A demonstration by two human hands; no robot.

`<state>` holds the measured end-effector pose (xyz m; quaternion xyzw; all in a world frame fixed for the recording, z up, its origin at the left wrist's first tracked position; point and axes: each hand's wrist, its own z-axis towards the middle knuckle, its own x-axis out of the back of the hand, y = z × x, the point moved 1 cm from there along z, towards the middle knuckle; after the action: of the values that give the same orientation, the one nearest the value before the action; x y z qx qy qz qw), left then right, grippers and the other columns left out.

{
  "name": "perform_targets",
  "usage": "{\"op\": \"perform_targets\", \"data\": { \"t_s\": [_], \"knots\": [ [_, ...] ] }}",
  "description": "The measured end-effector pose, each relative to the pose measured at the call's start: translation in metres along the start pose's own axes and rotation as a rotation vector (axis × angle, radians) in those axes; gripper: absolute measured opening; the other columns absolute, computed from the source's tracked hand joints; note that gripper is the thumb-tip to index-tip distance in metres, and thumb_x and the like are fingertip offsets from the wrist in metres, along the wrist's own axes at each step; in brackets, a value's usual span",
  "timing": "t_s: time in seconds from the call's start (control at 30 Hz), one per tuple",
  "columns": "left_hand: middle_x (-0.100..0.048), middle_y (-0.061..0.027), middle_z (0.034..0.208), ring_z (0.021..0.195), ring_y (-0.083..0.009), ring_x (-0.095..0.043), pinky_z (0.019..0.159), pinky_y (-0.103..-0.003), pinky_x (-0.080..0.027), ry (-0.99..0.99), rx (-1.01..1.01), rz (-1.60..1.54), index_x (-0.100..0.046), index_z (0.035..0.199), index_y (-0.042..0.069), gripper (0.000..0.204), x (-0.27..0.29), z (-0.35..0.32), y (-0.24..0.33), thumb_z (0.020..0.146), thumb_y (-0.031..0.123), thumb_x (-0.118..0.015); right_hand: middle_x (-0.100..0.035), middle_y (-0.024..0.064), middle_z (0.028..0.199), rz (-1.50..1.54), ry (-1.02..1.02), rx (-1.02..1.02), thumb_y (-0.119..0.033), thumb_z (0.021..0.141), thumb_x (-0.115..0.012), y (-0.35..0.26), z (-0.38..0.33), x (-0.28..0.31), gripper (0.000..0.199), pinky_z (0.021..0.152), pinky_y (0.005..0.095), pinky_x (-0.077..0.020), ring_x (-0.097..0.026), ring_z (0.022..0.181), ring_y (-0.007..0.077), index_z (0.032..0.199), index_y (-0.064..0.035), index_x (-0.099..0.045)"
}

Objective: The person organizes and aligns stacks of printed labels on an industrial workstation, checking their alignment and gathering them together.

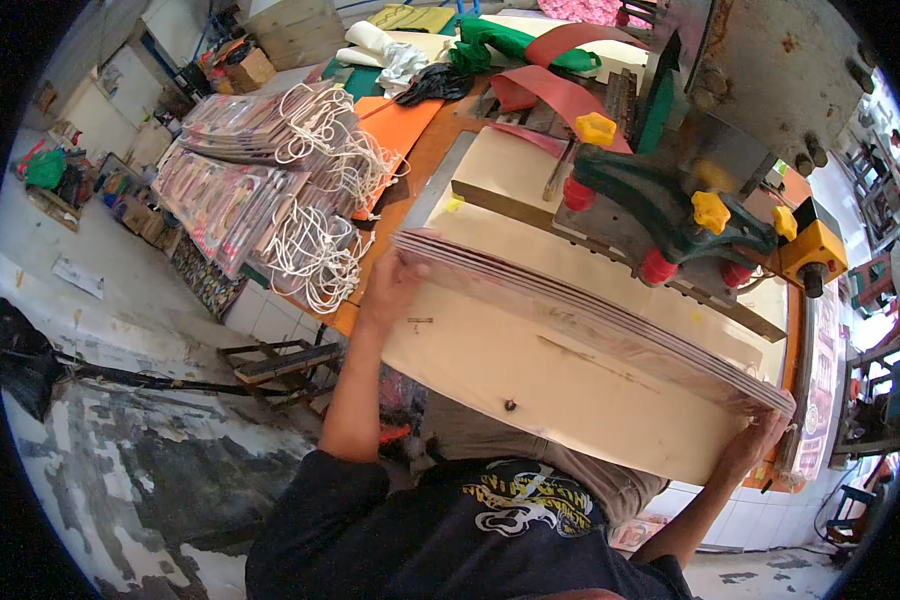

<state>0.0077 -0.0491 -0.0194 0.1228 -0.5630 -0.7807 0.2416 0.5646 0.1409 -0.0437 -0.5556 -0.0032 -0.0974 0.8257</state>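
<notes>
A stack of flat, clear plastic pieces (580, 305) stands on its long edge across a cream board (500, 370) in front of me. At the stack's left end, my left hand (395, 285) is closed round the corner. My right hand (765, 435) grips its other end, at the right edge of the board. Several layers show as thin lines along the top edge. Right behind the stack is a press machine with a dark green bracket (660, 195), yellow knobs and red feet over a second cream board (500, 185).
Piles of flat printed plastic bags (230, 190) with white cords (315, 240) lie at the left of the table. An orange sheet (395, 135), red strips (550, 90) and green cloth (500, 45) lie farther back. A yellow switch box (812, 250) juts out at the right.
</notes>
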Motion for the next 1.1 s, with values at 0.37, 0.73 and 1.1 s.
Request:
{"op": "perform_targets", "data": {
  "t_s": [0.37,0.73,1.1],
  "knots": [
    [-0.066,-0.0042,0.118,0.109,-0.0140,-0.061,0.100,-0.032,-0.047,0.013,0.042,0.107,-0.055,0.136,0.002,0.068,0.006,0.000,-0.007,0.085,0.040,-0.080,-0.059,0.0096,0.113,-0.064,-0.005,0.053,-0.038,0.106,-0.047,-0.029,-0.001,-0.020,0.043,0.100,0.0359,-0.0420,-0.055,0.108,0.0205,0.123,0.0011,-0.055],
    [-0.064,-0.0039,0.113,0.106,-0.0122,-0.059,0.096,-0.029,-0.046,0.018,-0.005,0.131,-0.052,0.140,0.001,0.085,-0.003,0.003,-0.003,0.083,0.061,-0.073,-0.060,0.0086,0.113,0.001,-0.001,0.001,-0.040,0.106,-0.047,-0.018,-0.002,-0.014,0.043,0.096,0.0356,-0.0437,-0.055,0.106,0.0197,0.122,-0.0008,-0.055],
    [-0.065,-0.0102,0.122,0.109,-0.0169,-0.060,0.093,-0.033,-0.049,-0.070,-0.003,0.281,-0.054,0.133,-0.001,0.081,0.009,0.003,-0.006,0.090,0.067,-0.059,-0.060,0.0071,0.113,0.034,0.024,-0.118,-0.045,0.106,-0.046,-0.007,0.000,-0.009,0.046,0.094,0.0349,-0.0441,-0.054,0.105,0.0189,0.120,-0.0024,-0.057]
  ]
}}
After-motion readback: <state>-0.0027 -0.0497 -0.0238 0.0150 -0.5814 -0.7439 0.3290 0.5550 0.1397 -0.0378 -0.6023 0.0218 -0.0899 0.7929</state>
